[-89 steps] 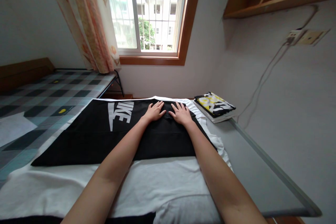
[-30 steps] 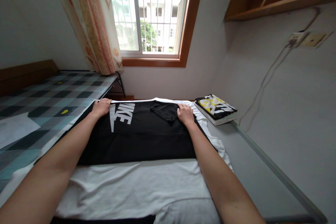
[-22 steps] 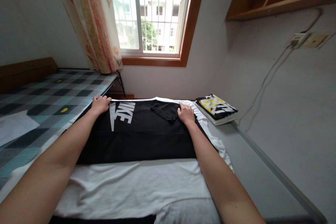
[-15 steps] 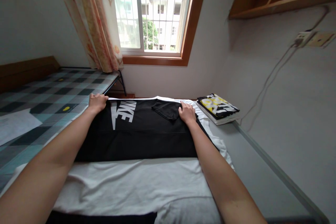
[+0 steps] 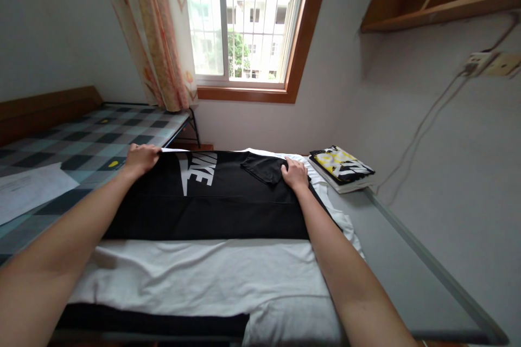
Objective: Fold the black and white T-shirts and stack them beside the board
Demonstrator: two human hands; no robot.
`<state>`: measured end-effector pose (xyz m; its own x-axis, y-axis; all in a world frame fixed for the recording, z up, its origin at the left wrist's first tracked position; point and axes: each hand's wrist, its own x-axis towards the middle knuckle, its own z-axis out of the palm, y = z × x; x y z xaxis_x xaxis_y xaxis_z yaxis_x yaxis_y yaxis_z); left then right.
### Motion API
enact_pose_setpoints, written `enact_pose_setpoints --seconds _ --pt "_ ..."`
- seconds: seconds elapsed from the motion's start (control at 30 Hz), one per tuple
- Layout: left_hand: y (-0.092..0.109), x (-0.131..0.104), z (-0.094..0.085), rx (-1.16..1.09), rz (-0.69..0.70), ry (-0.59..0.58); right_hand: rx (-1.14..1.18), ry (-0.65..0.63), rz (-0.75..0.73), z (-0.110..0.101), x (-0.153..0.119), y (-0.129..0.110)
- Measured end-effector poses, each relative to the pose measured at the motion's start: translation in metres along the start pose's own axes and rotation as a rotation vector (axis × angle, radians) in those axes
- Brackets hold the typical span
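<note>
A black shirt (image 5: 228,211) with grey-white lettering lies in a folded strip, its short sleeve turned in near the right end. At its far left corner, my left hand (image 5: 142,160) is closed on the cloth and draws the edge out. My right hand (image 5: 295,174) is closed at the far right part, beside the folded sleeve, pinching the black fabric. Under and in front of the black shirt spreads white cloth (image 5: 211,276), with a grey part near the bottom.
To the left is a bed with a checked cover (image 5: 142,124) and a paper sheet (image 5: 36,190). A folded patterned garment (image 5: 342,164) sits at the far right on a light stack. Beyond are a curtain (image 5: 163,38) and window; a wooden shelf (image 5: 439,8) hangs upper right.
My left hand has moved slightly left with the black shirt's corner, which now reaches further left. My right hand still holds its place on the cloth. The view has shifted a little.
</note>
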<state>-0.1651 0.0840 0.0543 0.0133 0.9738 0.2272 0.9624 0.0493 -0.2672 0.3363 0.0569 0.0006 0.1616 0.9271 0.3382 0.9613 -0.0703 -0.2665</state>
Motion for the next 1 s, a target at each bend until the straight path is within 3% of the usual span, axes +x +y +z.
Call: enact_pose_setpoints --seconds 0.23,0.63,0.87,1.0 --pt "0.010 -0.034 0.039 -0.189 -0.076 0.087 -0.005 -0.025 0.021 -0.002 0.000 -0.002" --pt "0.010 -0.032 0.044 -0.224 -0.107 0.149 0.057 0.047 0.050 -0.002 0.018 0.010" --pt "0.007 -0.029 0.044 -0.270 -0.118 0.133 -0.089 -0.236 -0.029 -0.012 0.049 0.022" --pt "0.007 -0.029 0.047 -0.271 -0.115 0.150 -0.136 -0.267 -0.038 -0.014 0.055 0.024"
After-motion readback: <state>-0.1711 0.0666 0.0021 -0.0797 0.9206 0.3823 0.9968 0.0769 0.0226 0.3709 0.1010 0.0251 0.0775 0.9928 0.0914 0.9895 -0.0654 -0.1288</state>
